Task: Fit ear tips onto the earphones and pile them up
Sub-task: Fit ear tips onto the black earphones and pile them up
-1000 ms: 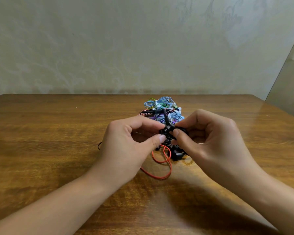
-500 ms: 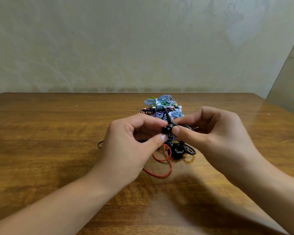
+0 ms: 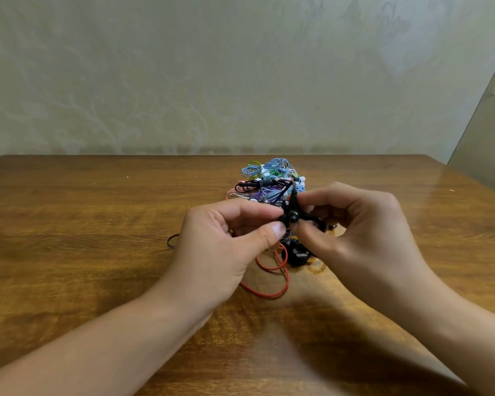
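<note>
A brown wooden table [image 3: 97, 224] stands against a pale patterned wall. Above it, the left hand [image 3: 220, 247] and right hand [image 3: 355, 232] both pinch a small black earphone [image 3: 290, 217] between thumb and forefinger tips, just before a pile of multicoloured coiled earphones [image 3: 269, 181].

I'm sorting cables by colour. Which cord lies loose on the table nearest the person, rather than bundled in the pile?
The red cord: it loops alone over the table beneath the hands, while the blue, green and purple ones sit coiled in the pile behind.
</note>
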